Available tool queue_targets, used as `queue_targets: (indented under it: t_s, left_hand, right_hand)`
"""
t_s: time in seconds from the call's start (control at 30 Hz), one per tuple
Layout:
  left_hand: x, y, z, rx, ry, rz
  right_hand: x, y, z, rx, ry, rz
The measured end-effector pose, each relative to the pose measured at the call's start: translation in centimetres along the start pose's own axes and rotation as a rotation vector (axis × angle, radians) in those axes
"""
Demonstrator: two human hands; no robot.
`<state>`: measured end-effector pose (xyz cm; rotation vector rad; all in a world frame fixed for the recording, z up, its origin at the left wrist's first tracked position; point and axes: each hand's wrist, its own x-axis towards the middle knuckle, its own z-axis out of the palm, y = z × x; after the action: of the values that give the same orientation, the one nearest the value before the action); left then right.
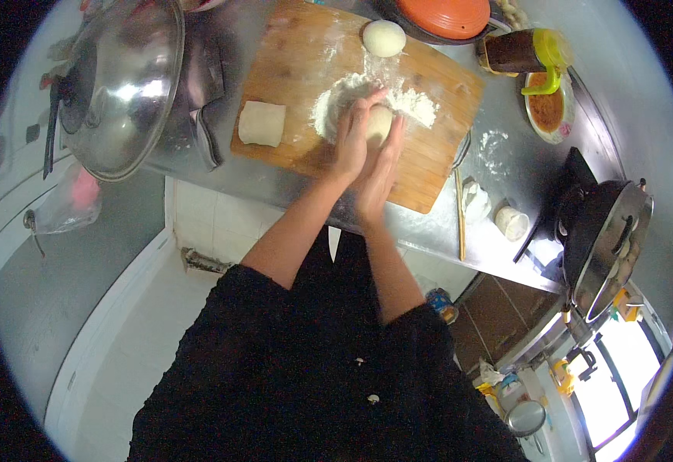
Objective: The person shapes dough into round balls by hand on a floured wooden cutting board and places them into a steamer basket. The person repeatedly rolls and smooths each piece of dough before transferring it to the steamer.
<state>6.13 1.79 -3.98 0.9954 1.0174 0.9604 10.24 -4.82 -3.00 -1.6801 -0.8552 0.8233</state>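
Observation:
A ball of dough [379, 123] lies between my two palms, over the floured middle of a wooden board [290, 58]. My left hand [352, 136] presses on its left side and my right hand [385, 159] on its right side. White flour [420, 108] is spread on the board around and beyond the hands. A second round dough ball [384, 38] rests near the board's far edge. At the board's left side lies a flat, squarish piece of dough [261, 123]. The underside of the held dough is hidden.
A large glass lid [125, 110] and a cleaver [205, 138] are at left. To the right are a lime-capped jar [510, 53], a bowl of reddish sauce [546, 112], a thin wooden stick [460, 216], a small white cup [511, 223] and a black pan [588, 231]. An orange lid [446, 16] stands beyond the board.

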Motion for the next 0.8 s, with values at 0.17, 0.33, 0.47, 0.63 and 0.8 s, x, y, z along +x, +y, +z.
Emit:
queue_targets:
  t_s: [0.17, 0.33, 0.47, 0.63, 0.8]
  left_hand:
    - [2.0, 1.7, -1.7, 0.013, 0.160, 0.068]
    - [2.8, 1.3, -5.7, 0.019, 0.249, 0.074]
    - [-0.9, -0.3, -5.1, 0.000, 0.287, 0.030]
    - [-2.2, -0.3, -4.2, -0.103, 0.279, 0.049]
    - [-4.7, 4.2, 0.5, -0.222, 0.344, 0.004]
  right_hand:
    - [6.1, -0.9, 3.3, 0.052, -0.132, -0.060]
    - [7.4, -2.3, 5.9, 0.094, -0.303, -0.066]
    - [5.3, -1.6, 4.2, 0.125, -0.373, -0.009]
    - [4.2, -1.2, 2.4, 0.145, -0.326, -0.081]
    - [7.1, -3.2, 3.2, 0.166, -0.347, -0.005]
